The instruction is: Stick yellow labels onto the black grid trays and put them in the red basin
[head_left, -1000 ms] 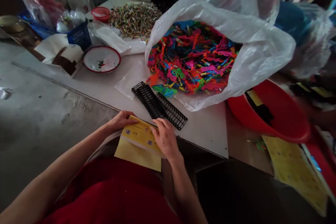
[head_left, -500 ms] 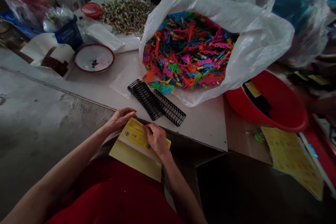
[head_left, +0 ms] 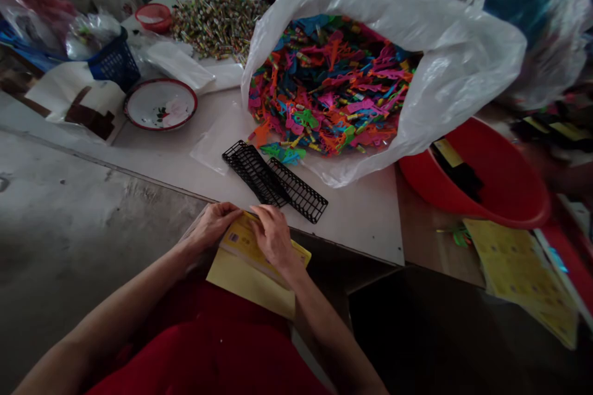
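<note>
A folded yellow printed card [head_left: 252, 285] lies over my lap at the table's front edge. Its upper part carries print and a small barcode, while the lower part is plain pale yellow. My left hand [head_left: 214, 224] pinches the card's upper left corner between thumb and fingers. Bent over the upper edge, my right hand [head_left: 274, 239] grips the card with its thumb on the printed face; part of the print is hidden beneath it. Just beyond my hands, black plastic grid racks [head_left: 303, 194] overlap each other on the table.
A big white plastic bag [head_left: 463, 68] of colourful plastic pieces [head_left: 333, 99] stands open behind the racks. To the left are an enamel plate [head_left: 143, 105], a blue basket [head_left: 115, 62] and a heap of small cylinders [head_left: 217, 21]. A red basin [head_left: 504, 185] and yellow sheets [head_left: 519, 265] lie right.
Both hands and the card have shifted slightly right. My right hand's fingers have slid up to the card's upper edge, nearer my left hand. The racks stay put.
</note>
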The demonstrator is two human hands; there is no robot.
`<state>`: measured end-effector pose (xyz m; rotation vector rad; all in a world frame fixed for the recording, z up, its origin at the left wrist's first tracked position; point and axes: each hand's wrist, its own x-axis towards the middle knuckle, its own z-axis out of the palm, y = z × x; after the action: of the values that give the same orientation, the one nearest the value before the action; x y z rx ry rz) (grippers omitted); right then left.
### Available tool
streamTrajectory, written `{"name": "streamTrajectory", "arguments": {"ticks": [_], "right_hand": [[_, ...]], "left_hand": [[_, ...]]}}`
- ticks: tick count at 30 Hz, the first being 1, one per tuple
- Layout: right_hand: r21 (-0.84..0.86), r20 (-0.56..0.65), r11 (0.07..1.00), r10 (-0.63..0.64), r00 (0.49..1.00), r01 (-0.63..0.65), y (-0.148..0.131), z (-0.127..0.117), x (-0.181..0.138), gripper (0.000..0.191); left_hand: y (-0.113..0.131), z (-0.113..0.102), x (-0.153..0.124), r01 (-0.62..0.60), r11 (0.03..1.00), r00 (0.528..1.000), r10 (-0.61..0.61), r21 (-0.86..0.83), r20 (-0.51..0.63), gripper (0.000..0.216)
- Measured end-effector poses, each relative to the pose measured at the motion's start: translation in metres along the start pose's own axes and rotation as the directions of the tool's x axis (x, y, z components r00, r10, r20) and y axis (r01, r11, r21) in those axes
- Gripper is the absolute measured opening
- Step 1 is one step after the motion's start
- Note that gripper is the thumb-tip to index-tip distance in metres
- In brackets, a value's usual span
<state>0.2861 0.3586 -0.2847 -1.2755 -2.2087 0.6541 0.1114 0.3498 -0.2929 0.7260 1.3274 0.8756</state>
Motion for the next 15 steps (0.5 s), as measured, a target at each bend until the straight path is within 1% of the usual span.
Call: {"name": "streamTrajectory", "arguments": {"ticks": [2, 4, 7, 9, 11, 13, 15], "right_hand": [[-0.133, 0.018, 0.991, -0.030, 0.999, 0.032, -0.009, 0.002, 0.003, 0.028], [-0.246, 0.011, 0.968, -0.055, 0.998, 0.056, -0.015, 0.005, 0.002, 0.028], [-0.354, -0.033, 0.930, -0.117, 0.993, 0.098, -0.017, 0.010, -0.009, 0.033], [-0.329, -0.061, 0.940, -0.111, 0.992, 0.085, -0.013, 0.013, -0.016, 0.032], [-0.227, -0.085, 0.973, -0.070, 0.994, 0.049, -0.009, 0.015, -0.018, 0.025], [-0.112, -0.107, 0.993, -0.054, 0.993, 0.042, -0.004, 0.015, -0.017, 0.018], [-0.012, -0.106, 0.995, -0.102, 0.989, 0.101, -0.003, 0.011, -0.015, 0.015]], "left_hand": [[0.001, 0.002, 0.000, -0.032, 0.999, 0.999, 0.033, 0.036, -0.018, 0.033], [0.003, 0.005, -0.001, -0.020, 1.000, 1.000, 0.020, 0.024, -0.019, 0.031], [0.002, 0.009, -0.004, 0.039, 0.996, 0.999, -0.037, -0.080, 0.027, 0.028], [-0.002, 0.011, -0.005, 0.073, 0.987, 0.996, -0.064, -0.145, 0.067, 0.028], [-0.005, 0.012, -0.004, 0.114, 0.983, 0.991, -0.102, -0.147, 0.091, 0.029], [-0.007, 0.012, -0.002, 0.155, 0.981, 0.984, -0.144, -0.112, 0.101, 0.029], [-0.007, 0.010, 0.001, 0.159, 0.987, 0.982, -0.158, 0.000, 0.104, 0.028]]}}
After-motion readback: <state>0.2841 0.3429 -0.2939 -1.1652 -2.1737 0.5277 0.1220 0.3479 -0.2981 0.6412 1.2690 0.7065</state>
